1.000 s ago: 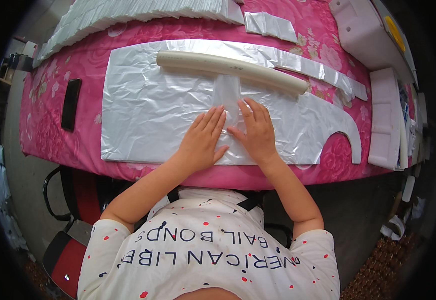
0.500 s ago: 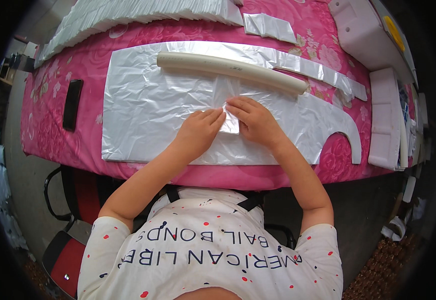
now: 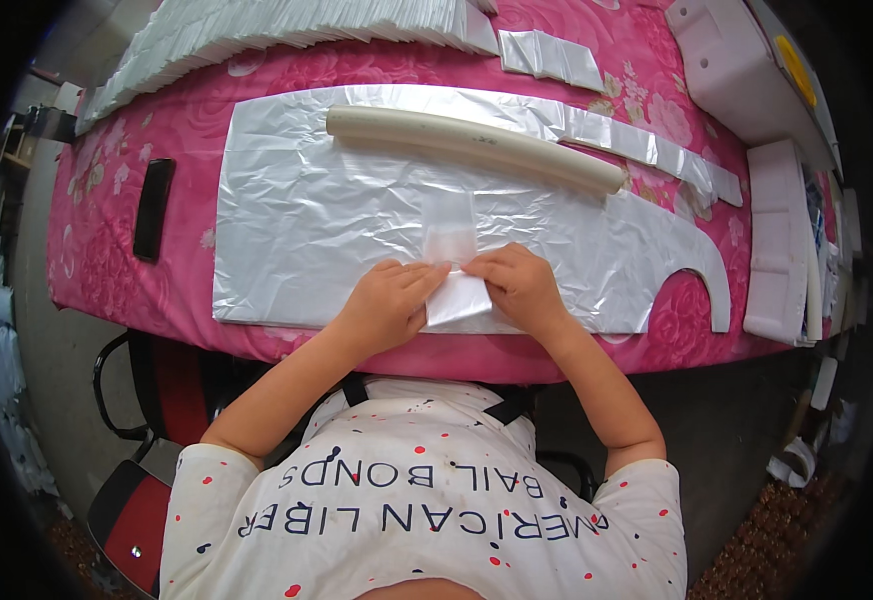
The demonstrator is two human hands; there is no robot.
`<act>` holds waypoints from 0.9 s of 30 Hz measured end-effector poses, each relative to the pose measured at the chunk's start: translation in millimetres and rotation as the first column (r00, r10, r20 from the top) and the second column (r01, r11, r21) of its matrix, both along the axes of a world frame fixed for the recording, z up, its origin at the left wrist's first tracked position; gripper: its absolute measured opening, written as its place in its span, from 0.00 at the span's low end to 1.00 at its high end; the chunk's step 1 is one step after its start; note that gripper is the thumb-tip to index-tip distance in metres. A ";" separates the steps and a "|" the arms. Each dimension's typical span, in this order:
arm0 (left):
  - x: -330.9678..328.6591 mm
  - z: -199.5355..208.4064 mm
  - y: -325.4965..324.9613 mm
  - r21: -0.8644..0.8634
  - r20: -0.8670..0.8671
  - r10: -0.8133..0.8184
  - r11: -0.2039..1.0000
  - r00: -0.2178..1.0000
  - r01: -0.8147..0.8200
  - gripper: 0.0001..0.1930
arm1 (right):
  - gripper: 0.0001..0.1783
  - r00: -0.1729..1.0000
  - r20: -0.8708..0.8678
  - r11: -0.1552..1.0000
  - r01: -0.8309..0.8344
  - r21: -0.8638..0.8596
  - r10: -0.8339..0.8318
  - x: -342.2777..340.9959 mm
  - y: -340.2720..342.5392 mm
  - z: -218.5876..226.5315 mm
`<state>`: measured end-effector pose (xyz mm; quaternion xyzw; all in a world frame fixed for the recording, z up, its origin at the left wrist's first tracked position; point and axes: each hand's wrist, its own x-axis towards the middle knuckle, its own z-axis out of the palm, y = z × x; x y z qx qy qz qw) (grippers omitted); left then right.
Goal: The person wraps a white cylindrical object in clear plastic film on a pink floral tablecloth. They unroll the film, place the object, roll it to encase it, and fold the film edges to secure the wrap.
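My left hand (image 3: pixel 387 302) and my right hand (image 3: pixel 521 284) meet near the front middle of the table. Each pinches one side of a thin, whitish plastic strip (image 3: pixel 459 300), which is folded and shiny at its near end. Its translucent far end (image 3: pixel 449 222) lies flat beyond my fingertips. Underneath spreads a large, wrinkled silvery-white plastic sheet (image 3: pixel 297 250), with a curved cut-out at its right. A long beige pipe (image 3: pixel 477 145) rests across the sheet beyond my hands.
The table has a pink floral cloth (image 3: pixel 97 270). A black phone (image 3: pixel 153 210) lies left, with a long row of folded white plastic (image 3: pixel 297 30) behind. Another small stack (image 3: pixel 551 58) and a folded strip (image 3: pixel 647 148) lie far right. White foam boxes (image 3: pixel 775 240) edge the right side.
Both hands have come nearer to me along the plastic strip. More of its translucent far end now shows beyond my fingers, and the folded end sits closer to the table's front edge.
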<state>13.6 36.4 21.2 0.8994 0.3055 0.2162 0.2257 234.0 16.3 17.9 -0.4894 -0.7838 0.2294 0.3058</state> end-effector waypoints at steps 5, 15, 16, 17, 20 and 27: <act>10.9 -4.1 12.1 -0.390 0.029 0.322 0.875 0.946 -0.286 0.28 | 0.10 0.971 -0.064 0.861 0.173 -0.478 -0.231 -3.3 18.9 9.9; 18.4 3.0 32.2 -0.604 -0.056 0.506 0.670 0.861 -0.432 0.42 | 0.19 0.953 0.116 0.639 0.274 -0.719 -0.279 -10.0 51.5 21.1; 18.0 6.9 34.4 -0.622 -0.087 0.488 0.654 0.868 -0.430 0.42 | 0.19 0.953 0.131 0.618 0.279 -0.735 -0.275 -9.3 53.0 22.0; 18.1 9.5 35.4 -0.639 -0.119 0.469 0.639 0.875 -0.429 0.42 | 0.19 0.956 0.122 0.621 0.267 -0.737 -0.265 -8.9 54.0 22.1; 23.5 11.8 27.4 -0.214 0.062 0.510 0.846 0.858 -0.488 0.39 | 0.19 0.964 0.121 0.619 0.247 -0.746 -0.238 -8.3 56.7 23.7; 41.4 -7.6 22.2 0.206 -0.147 0.133 0.973 0.980 -0.101 0.35 | 0.20 0.970 0.061 0.554 0.185 -0.812 -0.235 -2.6 65.2 16.1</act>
